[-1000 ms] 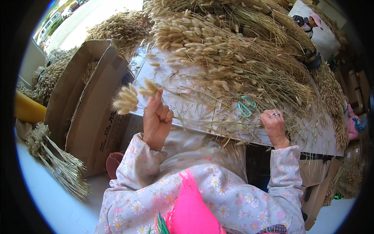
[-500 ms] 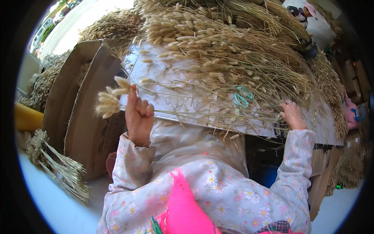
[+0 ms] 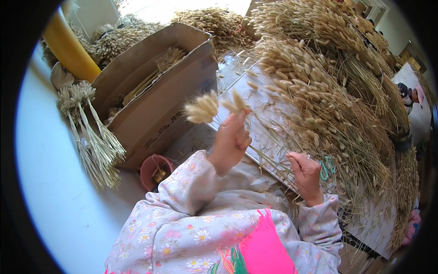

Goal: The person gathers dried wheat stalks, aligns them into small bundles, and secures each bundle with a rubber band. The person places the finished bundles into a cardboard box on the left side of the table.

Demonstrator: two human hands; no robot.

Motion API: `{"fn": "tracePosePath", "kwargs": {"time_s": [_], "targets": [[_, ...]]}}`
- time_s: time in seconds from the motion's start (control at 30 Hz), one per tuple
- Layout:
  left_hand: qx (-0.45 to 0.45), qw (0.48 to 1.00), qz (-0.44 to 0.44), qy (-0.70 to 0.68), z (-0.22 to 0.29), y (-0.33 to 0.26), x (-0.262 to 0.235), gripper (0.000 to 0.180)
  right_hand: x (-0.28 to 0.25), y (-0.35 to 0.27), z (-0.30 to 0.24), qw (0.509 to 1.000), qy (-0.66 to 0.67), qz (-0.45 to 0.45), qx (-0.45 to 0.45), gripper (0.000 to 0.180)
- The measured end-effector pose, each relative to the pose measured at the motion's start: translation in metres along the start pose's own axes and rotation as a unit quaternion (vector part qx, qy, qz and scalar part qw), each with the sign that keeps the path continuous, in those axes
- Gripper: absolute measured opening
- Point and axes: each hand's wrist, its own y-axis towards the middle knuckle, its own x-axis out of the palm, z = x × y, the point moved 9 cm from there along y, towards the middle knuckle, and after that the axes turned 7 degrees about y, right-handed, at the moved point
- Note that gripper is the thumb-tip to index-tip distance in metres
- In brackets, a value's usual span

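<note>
My left hand (image 3: 232,142) is closed around a small bunch of dried bunny-tail grass. Its pale fluffy heads (image 3: 203,108) stick out above the fist, and the thin stems (image 3: 269,160) trail down to the right. My right hand (image 3: 308,177), a ring on one finger, is beside those stems with thumb and fingers pinched together. What sits in that pinch is too fine to tell. Teal-handled scissors (image 3: 327,168) lie just right of it, among loose stalks. A large heap of the same grass (image 3: 315,82) covers much of the white tabletop (image 3: 239,81).
Left of the table stands an open cardboard box (image 3: 182,96) with stalks inside. A pink bucket (image 3: 149,171) is by its near side. Tied bundles (image 3: 93,132) rest at the left near a yellow tube (image 3: 70,48). Another person (image 3: 413,95) is at the far right.
The view has swung to the left, bringing more of the box and the bucket into sight. My right hand has come closer to my left, which still grips the bunch.
</note>
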Motion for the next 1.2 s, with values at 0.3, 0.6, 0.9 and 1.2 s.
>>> {"fn": "tracePosePath", "kwargs": {"time_s": [0.3, 0.6, 0.9, 1.2], "targets": [[0.024, 0.997, -0.073, 0.023, -0.006, -0.001, 0.014, 0.033, -0.016, -0.011, -0.008, 0.998, -0.036, 0.042, 0.018, 0.013], [0.060, 0.980, -0.174, 0.077, -0.014, -0.008, 0.032, 0.026, 0.002, -0.017, -0.029, 0.983, -0.142, 0.049, -0.108, 0.020], [0.060, 0.972, -0.199, 0.112, -0.017, -0.013, 0.046, 0.043, 0.011, -0.020, -0.035, 0.973, -0.184, 0.020, -0.139, 0.028], [0.022, 0.993, -0.114, 0.004, -0.022, -0.004, 0.026, 0.036, 0.027, -0.033, -0.026, 0.964, -0.223, -0.006, -0.142, 0.029]]}}
